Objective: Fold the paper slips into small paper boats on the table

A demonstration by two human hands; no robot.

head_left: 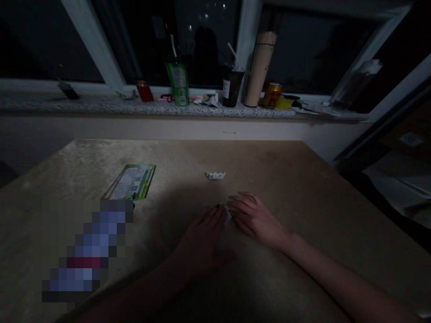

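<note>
A small piece of printed paper (228, 218) lies on the table between my two hands, mostly covered. My left hand (208, 240) rests flat over it, fingers stretched forward and thumb out to the side. From the right, my right hand (254, 218) reaches in low over the tabletop, fingers loosely extended and the tips at the paper's right edge. Just beyond them sits a little folded paper piece (215, 176), white with green printing and pointed, upturned ends. The hidden paper's full shape cannot be made out.
On the table (296, 179), a green-and-white printed packet (134, 181) lies at left, near a long blurred-out bluish object (90, 246). Along the windowsill (111, 106) stand a green cup (178, 83), a dark cup (232, 87), a tall flask (261, 69) and an orange can (272, 96).
</note>
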